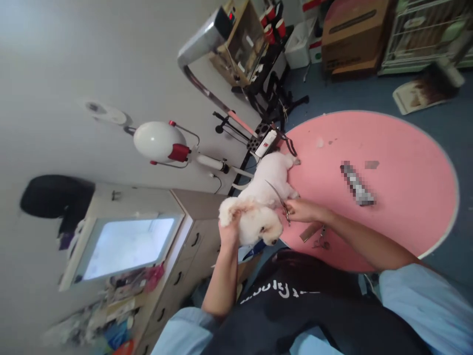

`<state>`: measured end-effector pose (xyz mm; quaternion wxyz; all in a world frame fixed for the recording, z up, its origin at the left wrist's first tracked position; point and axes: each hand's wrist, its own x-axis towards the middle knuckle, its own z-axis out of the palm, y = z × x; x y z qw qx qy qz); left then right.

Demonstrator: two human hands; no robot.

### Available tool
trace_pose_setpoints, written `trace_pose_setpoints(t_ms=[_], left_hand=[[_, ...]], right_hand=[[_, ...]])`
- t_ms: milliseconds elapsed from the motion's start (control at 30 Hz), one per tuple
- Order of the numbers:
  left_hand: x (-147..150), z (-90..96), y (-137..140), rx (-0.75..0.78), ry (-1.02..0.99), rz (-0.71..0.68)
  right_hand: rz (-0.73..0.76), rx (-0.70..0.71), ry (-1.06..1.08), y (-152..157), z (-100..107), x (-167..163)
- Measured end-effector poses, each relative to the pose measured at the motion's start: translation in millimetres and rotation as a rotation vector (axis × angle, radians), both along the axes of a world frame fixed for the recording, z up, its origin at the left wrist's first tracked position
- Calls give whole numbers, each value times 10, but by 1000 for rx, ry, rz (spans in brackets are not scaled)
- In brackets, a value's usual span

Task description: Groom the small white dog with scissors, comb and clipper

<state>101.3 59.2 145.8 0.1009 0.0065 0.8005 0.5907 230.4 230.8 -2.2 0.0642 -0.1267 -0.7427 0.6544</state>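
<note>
Pink table (410, 167), right fingers (293, 209) around scissors (283, 203)

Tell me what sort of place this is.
Most likely a pet-grooming room: a fluffy white dog is on a round pink-topped table, and the person's right hand holds slim silver metal scissors against its coat.

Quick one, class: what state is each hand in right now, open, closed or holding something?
Left hand: against the dog's head, fingers partly hidden; open or closed cannot be told.
Right hand: closed on scissors.
</note>
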Motion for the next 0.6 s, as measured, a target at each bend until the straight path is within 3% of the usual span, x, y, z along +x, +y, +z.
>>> trace_pose_setpoints(t_ms=[100, 300, 433, 600], left_hand=[[66, -19, -24, 57, -19, 84], [114, 30, 23, 77, -3, 192], [106, 59, 40, 35, 19, 185], [53, 32, 8, -12, 75, 159]], right_hand=[[236, 45, 54, -205, -137, 108], [226, 169, 44, -478, -154, -67], [193, 311, -64, -543, -156, -81], [187, 394, -33, -538, 3, -49]])
